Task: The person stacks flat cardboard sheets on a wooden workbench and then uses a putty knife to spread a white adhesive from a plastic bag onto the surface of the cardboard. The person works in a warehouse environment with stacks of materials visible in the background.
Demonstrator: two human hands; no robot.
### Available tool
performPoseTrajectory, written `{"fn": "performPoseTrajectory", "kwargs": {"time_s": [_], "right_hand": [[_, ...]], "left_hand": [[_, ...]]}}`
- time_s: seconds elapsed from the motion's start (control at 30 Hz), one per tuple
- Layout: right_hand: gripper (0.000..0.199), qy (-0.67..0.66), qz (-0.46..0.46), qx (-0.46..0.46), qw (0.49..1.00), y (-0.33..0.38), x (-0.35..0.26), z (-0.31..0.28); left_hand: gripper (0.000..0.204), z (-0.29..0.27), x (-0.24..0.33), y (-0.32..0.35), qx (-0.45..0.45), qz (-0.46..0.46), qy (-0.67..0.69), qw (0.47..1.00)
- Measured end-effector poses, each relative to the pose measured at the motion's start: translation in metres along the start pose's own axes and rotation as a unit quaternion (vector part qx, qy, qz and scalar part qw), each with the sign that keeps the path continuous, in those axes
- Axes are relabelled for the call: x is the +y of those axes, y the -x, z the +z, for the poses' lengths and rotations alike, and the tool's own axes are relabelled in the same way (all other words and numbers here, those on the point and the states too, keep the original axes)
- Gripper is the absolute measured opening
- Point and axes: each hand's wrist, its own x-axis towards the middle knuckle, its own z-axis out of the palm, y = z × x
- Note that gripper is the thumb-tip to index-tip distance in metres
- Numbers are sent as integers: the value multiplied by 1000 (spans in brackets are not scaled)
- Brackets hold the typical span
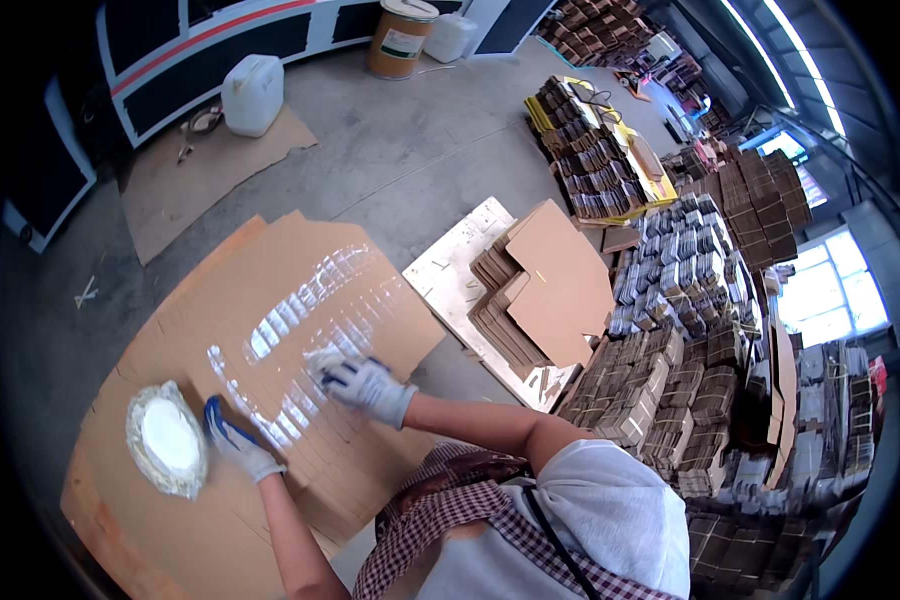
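My left hand (238, 445), in a blue and white glove, lies on the cardboard with its fingers stretched out. Fanned, overlapping cardboard sheets (370, 460) spread over the table, with streaks of white paste across their stepped edges. My right hand (370, 390), gloved alike, bends over the pasted strips to the right of the left hand. Its fingers close around something whitish that is blurred and mostly hidden, touching the sheets. Just left of my left hand stands a round bowl (171, 437) of white paste, its rim wrapped in crumpled clear plastic.
A stack of cut cardboard blanks (560, 280) sits on a white board (455, 250) to the right. Tied cardboard bundles (660, 370) pile up beyond it. A white jerrycan (253, 95) and a brown drum (402, 42) stand on the floor at the far side.
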Motion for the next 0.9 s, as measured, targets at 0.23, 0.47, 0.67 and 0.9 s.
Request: {"fn": "performPoseTrajectory", "kwargs": {"time_s": [0.23,0.47,0.67,0.9], "right_hand": [[43,-7,219,68,973,40,118,-15],[47,-51,32,-39,997,8,48,-5],[46,-56,132,7,990,-23,68,-16],[41,-70,-78,-21,994,-91,-27,1]], "left_hand": [[46,1,15,7,-10,-28,-18,999],[40,-8,25,-11,-7,103,-144,984],[41,-13,26,-2,12,113,-170,979],[41,-1,36,0,-12,100,-167,981]]}}
